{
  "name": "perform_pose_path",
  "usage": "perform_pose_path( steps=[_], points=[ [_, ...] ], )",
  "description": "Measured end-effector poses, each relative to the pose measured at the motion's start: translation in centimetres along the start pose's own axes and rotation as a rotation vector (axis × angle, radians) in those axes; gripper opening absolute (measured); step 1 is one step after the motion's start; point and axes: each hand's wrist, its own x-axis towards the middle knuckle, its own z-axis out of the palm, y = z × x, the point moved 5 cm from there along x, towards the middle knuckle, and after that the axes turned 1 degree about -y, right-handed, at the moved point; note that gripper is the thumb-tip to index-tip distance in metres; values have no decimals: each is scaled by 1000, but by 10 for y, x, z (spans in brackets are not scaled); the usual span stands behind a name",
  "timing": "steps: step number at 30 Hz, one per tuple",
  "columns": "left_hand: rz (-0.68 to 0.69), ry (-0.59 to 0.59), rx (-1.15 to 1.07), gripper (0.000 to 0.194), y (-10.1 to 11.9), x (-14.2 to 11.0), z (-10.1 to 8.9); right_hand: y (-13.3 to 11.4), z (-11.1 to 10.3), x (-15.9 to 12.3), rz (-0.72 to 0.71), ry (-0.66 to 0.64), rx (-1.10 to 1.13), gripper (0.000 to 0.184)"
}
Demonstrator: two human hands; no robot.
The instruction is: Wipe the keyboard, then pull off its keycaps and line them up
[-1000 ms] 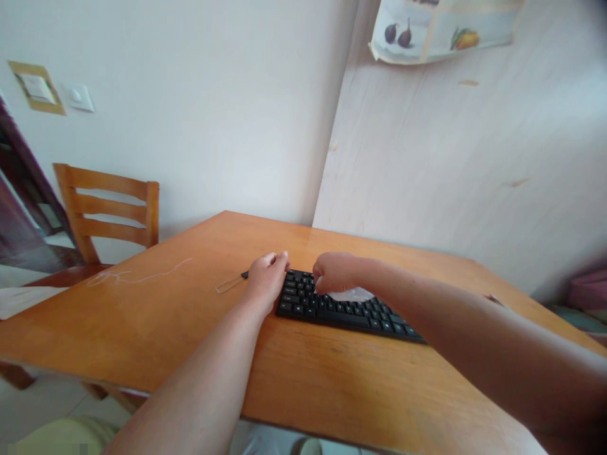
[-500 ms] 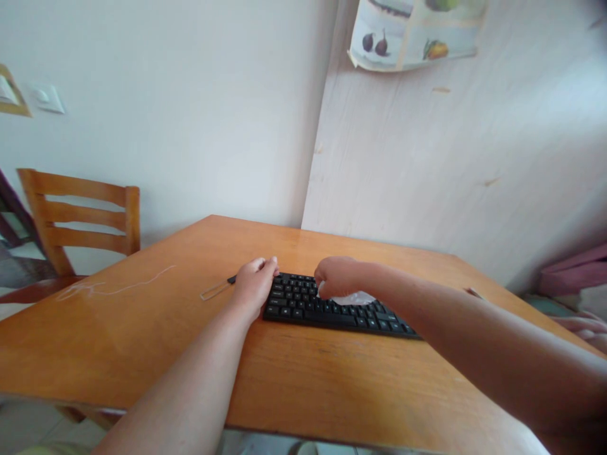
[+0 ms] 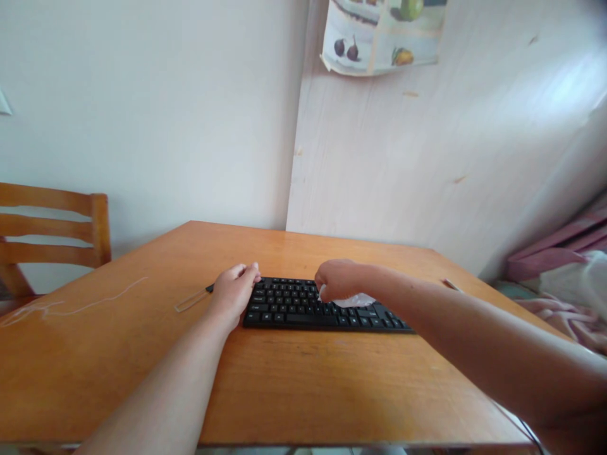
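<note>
A black keyboard (image 3: 294, 309) lies flat on the wooden table (image 3: 303, 385), in front of me. Its left end is gripped by my left hand (image 3: 236, 289), thumb on top and the other fingers mostly out of sight. Over the middle of the keys, my right hand (image 3: 337, 280) is closed around a white tissue (image 3: 353, 301). Part of the tissue hangs below the hand onto the keys. My right forearm covers the keyboard's right end.
Left of my left hand lies a thin loop with a black end (image 3: 192, 300). Farther left is a tangle of pale string (image 3: 61, 309), with a wooden chair (image 3: 57, 221) beyond. A thin stick-like object (image 3: 453, 285) lies at the right. Behind the table stands a wall with a fruit picture (image 3: 379, 38).
The view has turned to the right, so table and chair sit farther left. My right hand with the tissue has shifted rightward along the keys; my left hand stays at the keyboard's left end.
</note>
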Motion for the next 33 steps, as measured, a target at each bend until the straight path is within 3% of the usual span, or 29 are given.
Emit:
perform_pose_path(
  steps=[7,33],
  points=[
    [7,-17,20,43,-4,3,-1,13,6,-9,58,-52,-52,33],
    [-29,-16,-2,41,-6,4,0,46,20,-25,75,-29,95,29]
  ],
)
